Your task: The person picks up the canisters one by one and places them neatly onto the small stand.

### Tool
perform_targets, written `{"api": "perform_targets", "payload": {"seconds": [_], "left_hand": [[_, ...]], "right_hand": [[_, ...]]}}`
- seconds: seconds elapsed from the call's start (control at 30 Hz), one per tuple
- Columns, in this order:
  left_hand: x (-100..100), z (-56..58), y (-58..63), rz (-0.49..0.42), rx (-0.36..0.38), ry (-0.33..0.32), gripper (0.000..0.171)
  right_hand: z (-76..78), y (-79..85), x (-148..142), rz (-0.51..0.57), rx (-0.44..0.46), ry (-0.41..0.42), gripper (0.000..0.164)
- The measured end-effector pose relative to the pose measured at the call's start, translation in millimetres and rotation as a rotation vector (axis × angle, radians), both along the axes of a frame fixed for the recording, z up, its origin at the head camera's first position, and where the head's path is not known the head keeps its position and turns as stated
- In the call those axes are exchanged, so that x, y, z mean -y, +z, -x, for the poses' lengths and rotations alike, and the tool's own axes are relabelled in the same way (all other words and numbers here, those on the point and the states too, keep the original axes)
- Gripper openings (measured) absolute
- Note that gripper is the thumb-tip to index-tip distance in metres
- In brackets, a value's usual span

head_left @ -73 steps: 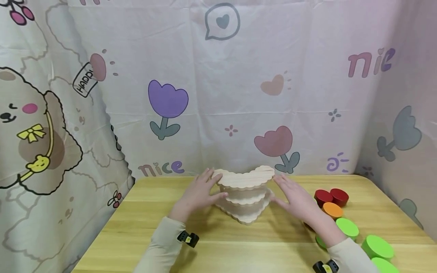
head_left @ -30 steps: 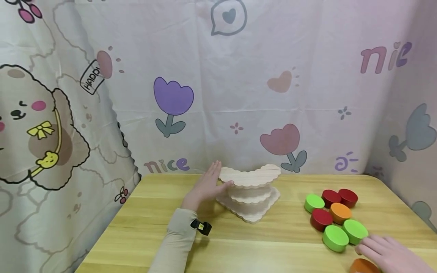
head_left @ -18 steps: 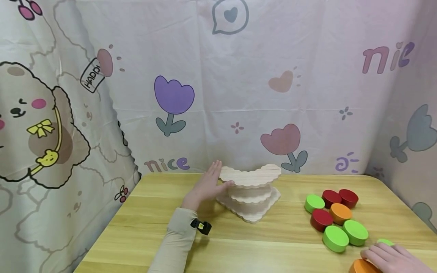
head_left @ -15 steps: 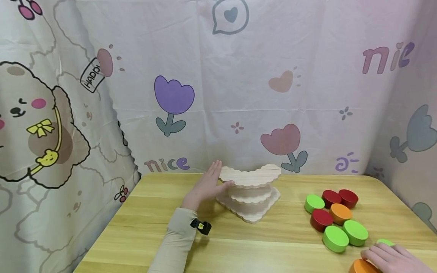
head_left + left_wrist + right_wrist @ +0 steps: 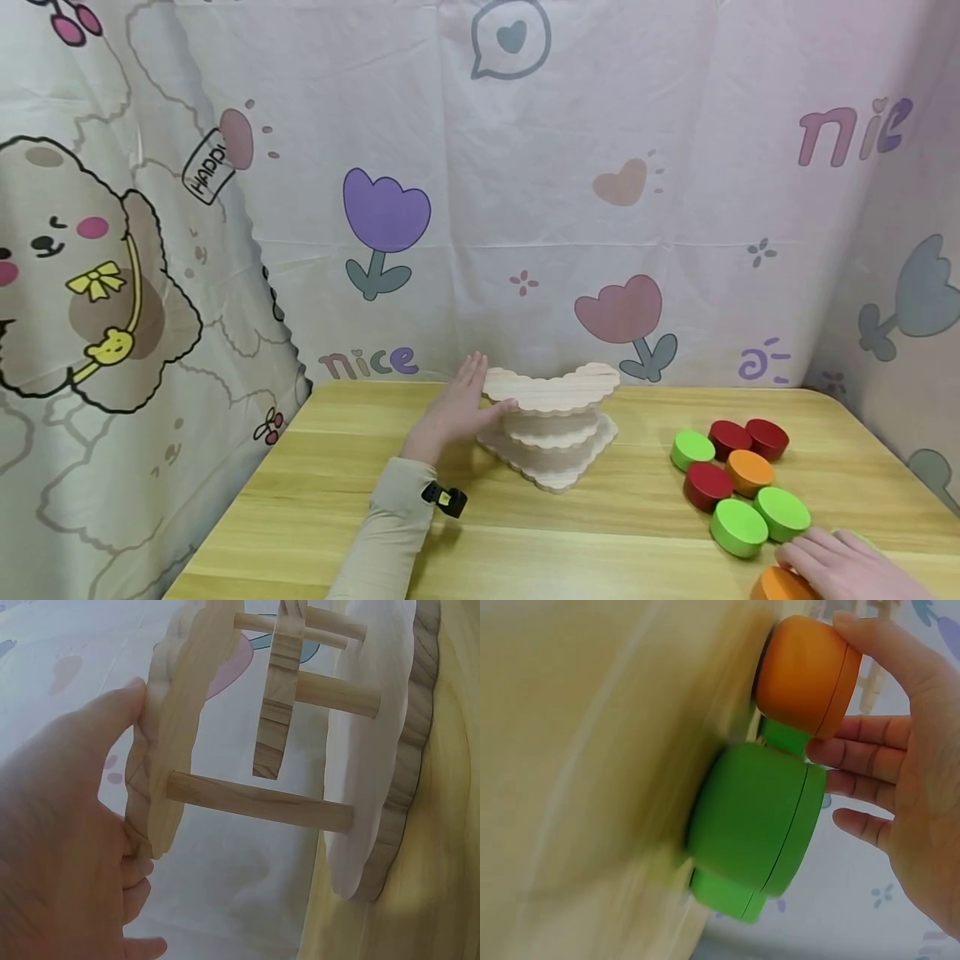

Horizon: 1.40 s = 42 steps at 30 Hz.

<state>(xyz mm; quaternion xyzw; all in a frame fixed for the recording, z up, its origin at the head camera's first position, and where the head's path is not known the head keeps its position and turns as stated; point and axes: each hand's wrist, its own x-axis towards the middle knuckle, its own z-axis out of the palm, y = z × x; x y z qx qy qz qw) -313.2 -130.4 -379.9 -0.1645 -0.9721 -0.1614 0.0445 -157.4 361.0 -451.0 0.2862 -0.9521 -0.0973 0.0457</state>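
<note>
A pale wooden tiered stand [image 5: 555, 393] with scalloped boards stands upright at the table's middle back. My left hand [image 5: 450, 412] holds the left end of its top board. In the left wrist view, the thumb [image 5: 124, 705] and fingers span that board's edge, with round pegs [image 5: 259, 802] joining it to the lower board. At the lower right, my right hand [image 5: 847, 567] pinches an orange round block [image 5: 780, 586]. The right wrist view shows the thumb [image 5: 866, 634] on one side of this block and fingertips on the other. A green round block [image 5: 750, 817] sits close by the fingers.
On the wooden table [image 5: 337, 500], right of the stand, sit several more round blocks: dark red [image 5: 708, 486], another orange one [image 5: 750, 472] and green ones [image 5: 738, 527]. Another green block is mostly covered by my right hand. A printed cloth [image 5: 480, 208] hangs behind the table.
My right hand left the stand, reached down to the orange round block at the lower right and has shifted it slightly left. My left hand stays on the stand.
</note>
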Motion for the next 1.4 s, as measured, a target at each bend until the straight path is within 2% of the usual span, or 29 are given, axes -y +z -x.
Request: {"api": "perform_targets", "payload": {"seconds": [0.1, 0.23, 0.3, 0.4, 0.47, 0.6, 0.63, 0.7, 0.87, 1.1, 1.23, 1.4], "left_hand": [[-0.2, 0.0, 0.8, 0.025, -0.01, 0.035, 0.107], [-0.3, 0.1, 0.7, 0.044, -0.028, 0.067, 0.11], [-0.4, 0.0, 0.5, 0.049, -0.031, 0.08, 0.111], [-0.9, -0.9, 1.3, 0.052, -0.034, 0.103, 0.11], [-1.2, -1.5, 2.0, 0.059, -0.029, 0.116, 0.11], [-1.9, -3.9, 4.3, 0.066, -0.017, 0.138, 0.111], [-2.0, -4.4, 4.8, 0.067, -0.014, 0.142, 0.111], [-2.1, -5.0, 5.3, 0.068, -0.01, 0.147, 0.111], [-1.8, -4.9, 5.4, 0.062, -0.004, 0.144, 0.111], [3.1, -2.4, 3.5, 0.056, 0.011, 0.104, 0.109], [5.5, -0.7, 1.9, 0.057, 0.023, 0.078, 0.107], [6.8, -2.0, 3.2, 0.04, 0.028, 0.06, 0.106]], "right_hand": [[1.6, 3.8, 10.4, 0.04, -0.049, 0.039, 0.058], [2.0, 12.7, 26.3, 0.065, -0.05, 0.034, 0.062], [1.3, 18.7, 34.8, 0.055, -0.015, -0.003, 0.072], [3.2, 26.5, 47.2, 0.058, 0.0, -0.044, 0.077], [5.2, 32.8, 54.1, 0.093, 0.046, -0.065, 0.076], [8.5, 45.7, 67.2, 0.152, 0.067, -0.054, 0.071], [8.9, 48.7, 70.7, 0.158, 0.048, -0.041, 0.07], [11.4, 52.3, 77.8, 0.176, -0.063, 0.046, 0.065], [24.0, 56.9, 93.9, 0.23, -0.375, 0.304, 0.054], [40.7, 66.6, 111.7, 0.253, -0.376, 0.371, 0.052], [50.8, 74.1, 119.6, 0.275, -0.421, 0.413, 0.051], [61.7, 86.9, 129.8, 0.267, -0.416, 0.425, 0.051]]}}
